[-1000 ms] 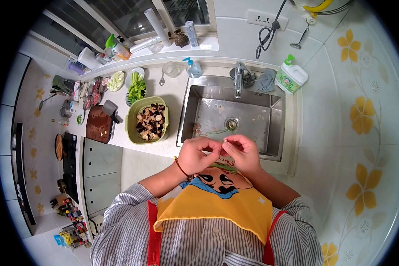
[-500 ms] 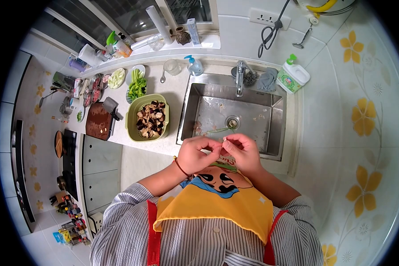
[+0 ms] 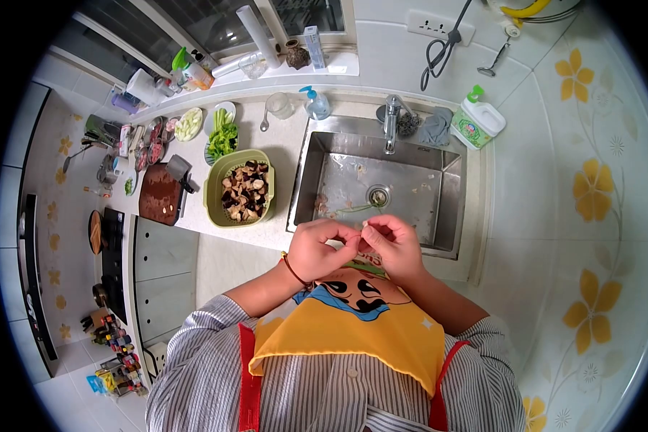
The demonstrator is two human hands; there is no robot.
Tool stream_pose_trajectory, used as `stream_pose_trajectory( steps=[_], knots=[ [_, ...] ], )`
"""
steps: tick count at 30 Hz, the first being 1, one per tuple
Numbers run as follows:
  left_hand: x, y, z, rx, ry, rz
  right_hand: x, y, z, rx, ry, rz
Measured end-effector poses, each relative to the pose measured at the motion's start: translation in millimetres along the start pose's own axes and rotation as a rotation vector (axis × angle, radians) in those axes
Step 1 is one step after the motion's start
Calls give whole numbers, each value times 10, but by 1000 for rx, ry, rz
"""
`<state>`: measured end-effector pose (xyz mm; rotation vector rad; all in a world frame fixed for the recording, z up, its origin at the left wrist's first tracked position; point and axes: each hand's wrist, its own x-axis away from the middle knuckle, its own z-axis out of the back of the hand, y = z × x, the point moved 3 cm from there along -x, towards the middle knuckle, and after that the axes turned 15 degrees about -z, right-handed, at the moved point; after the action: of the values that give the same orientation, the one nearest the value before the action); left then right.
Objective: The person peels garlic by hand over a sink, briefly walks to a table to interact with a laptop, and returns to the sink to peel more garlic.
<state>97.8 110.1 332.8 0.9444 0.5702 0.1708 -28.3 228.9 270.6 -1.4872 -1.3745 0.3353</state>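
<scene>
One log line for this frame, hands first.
left hand: fingertips pinched, contents unclear | right hand: pinching small pale piece | place: near edge of sink | counter: green basket with chopped pieces

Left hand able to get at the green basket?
Likely yes: the left hand is close to the green basket, and nothing stands on the counter between them. It is busy, though, pinched against the right hand, which holds a small pale piece.

light falls bright, even | sink beyond fingers shines softly | window panes beyond, left of fingers look dark | fisheye bows edges, blackens corners | detail between fingers is unclear
</scene>
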Motion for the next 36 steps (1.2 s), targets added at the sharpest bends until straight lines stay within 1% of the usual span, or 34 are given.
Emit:
stream_pose_trajectory(
  steps=[7,10,12,16,18,31,34,36],
  knots=[
    [9,-13,0,-10,13,-2,5,-38,-27,35,4,-25],
    [16,-30,0,-14,8,23,2,-20,-32,3,-10,-64],
    [15,-28,-1,-14,12,26,-6,9,-35,-37,-24,-119],
    [10,-43,-12,29,39,47,-26,32,-42,-109,-42,-147],
    [-4,-45,0,29,35,40,-38,69,-50,-233,-62,-197],
    [-67,-86,-42,31,46,90,-54,6,-49,-235,-42,-203],
    [-52,-104,-25,-11,58,56,-61,-88,-88,-301,-65,-204],
    [16,-158,-51,249,130,140,-92,-235,-109,-162,-46,-184]
  ],
)
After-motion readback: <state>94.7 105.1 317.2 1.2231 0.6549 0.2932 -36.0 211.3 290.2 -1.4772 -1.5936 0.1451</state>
